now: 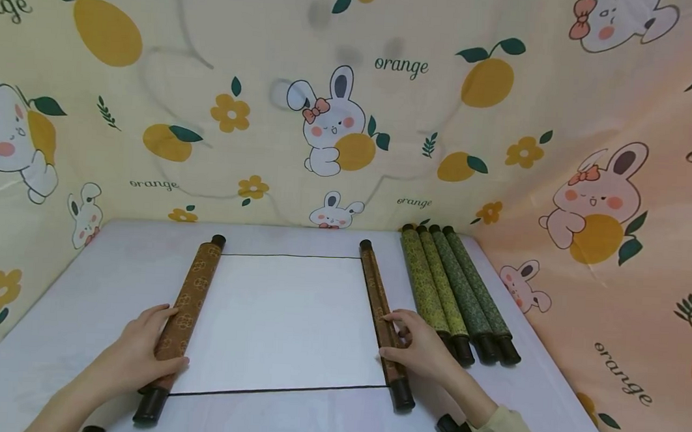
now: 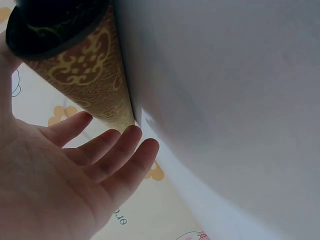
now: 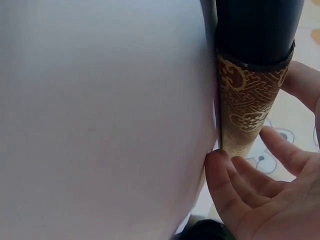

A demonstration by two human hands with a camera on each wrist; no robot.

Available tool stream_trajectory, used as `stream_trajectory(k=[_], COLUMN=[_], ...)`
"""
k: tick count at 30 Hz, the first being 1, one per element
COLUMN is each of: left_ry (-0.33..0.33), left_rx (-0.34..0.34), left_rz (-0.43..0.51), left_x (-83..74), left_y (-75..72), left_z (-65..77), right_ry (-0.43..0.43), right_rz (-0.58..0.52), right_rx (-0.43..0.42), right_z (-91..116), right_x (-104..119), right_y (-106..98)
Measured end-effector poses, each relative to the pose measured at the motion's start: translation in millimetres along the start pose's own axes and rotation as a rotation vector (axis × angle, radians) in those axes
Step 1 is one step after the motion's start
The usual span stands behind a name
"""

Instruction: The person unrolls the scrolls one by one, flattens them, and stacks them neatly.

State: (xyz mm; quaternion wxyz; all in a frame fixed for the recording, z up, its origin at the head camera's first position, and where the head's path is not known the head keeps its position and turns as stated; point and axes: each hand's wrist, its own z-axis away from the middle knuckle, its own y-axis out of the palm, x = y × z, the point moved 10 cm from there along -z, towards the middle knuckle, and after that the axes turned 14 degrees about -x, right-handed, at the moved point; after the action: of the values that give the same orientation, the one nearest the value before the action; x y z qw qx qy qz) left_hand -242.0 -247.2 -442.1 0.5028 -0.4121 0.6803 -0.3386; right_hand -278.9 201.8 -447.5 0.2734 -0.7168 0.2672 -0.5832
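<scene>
A brown scroll with a gold pattern lies partly unrolled on the table, its white sheet (image 1: 288,317) stretched between two rolls with black end knobs. My left hand (image 1: 130,351) holds the thick left roll (image 1: 192,293) near its front end, thumb on the inner side and fingers on the outer side. On the thinner right roll (image 1: 374,283), my right hand (image 1: 418,347) has its thumb and bent fingers along the lower half. The left wrist view shows the left roll's black knob (image 2: 55,20) close up; the right wrist view shows the right roll's knob (image 3: 257,32).
Several rolled green scrolls (image 1: 421,279) with black ends lie side by side at the back right, close to my right hand. The white table (image 1: 288,422) meets a printed cloth (image 1: 255,152) at the back and sides. A black device (image 1: 455,430) is at my right wrist.
</scene>
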Motion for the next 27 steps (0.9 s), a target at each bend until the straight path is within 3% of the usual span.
stream_trajectory(k=[5,10,21,27], left_ry=[0.023,0.060,0.088,0.063], left_rx=[-0.024,-0.048,-0.033,-0.005], left_rz=[0.034,0.073,0.034,0.008], left_x=[1.1,-0.9,7.4,15.7], left_y=[-4.9,-8.8,-9.8,-10.9], left_z=[0.7,3.2,8.1,8.9], right_ry=[0.042,0.026,0.037,0.017], right_rz=[-0.006,0.007,0.034,0.056], right_rx=[-0.011,-0.029,-0.009,0.003], right_z=[2,4,8,11], right_x=[-8,-8,-10,-9], right_y=[-4,-10,-12,-12])
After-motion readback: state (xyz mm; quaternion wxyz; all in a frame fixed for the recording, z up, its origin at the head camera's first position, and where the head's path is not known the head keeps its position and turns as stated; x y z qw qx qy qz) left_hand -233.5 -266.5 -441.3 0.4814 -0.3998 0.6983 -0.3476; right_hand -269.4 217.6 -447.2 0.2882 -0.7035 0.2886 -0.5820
